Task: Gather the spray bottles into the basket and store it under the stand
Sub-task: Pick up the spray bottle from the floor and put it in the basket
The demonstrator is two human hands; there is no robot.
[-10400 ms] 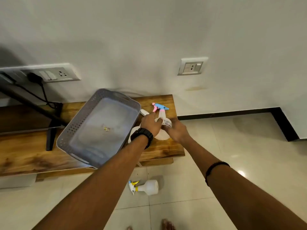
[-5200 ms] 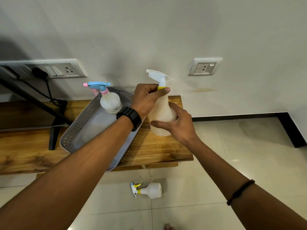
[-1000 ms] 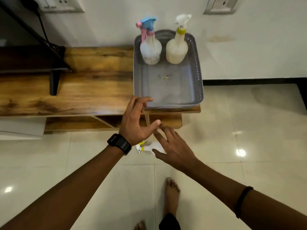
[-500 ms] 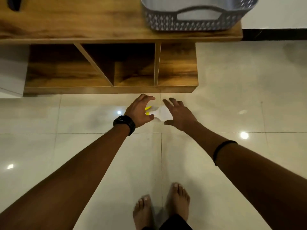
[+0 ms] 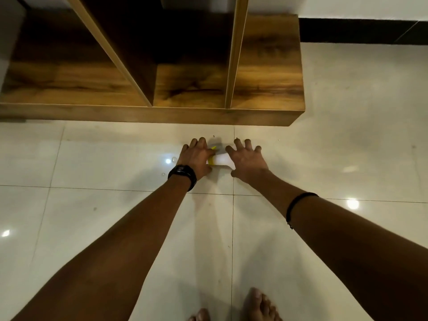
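Fingers [image 5: 247, 143] spread wide, we bracket one white spray bottle [image 5: 221, 159] lying on floor tiles [image 5: 115, 163] before the stand's front edge [image 5: 148, 113], left hand [image 5: 196, 158] covering its yellow nozzle, right hand [image 5: 246, 162] its body; neither visibly gripping yet.

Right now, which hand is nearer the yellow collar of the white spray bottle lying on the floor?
Left. The left hand covers the white spray bottle at its yellow collar end; the right hand lies over its body, spread.

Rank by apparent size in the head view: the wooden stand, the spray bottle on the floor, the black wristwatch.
1. Wooden stand, by far the largest.
2 and 3. Wristwatch and spray bottle look alike: both hands cover most of the bottle, so I won't rank them.
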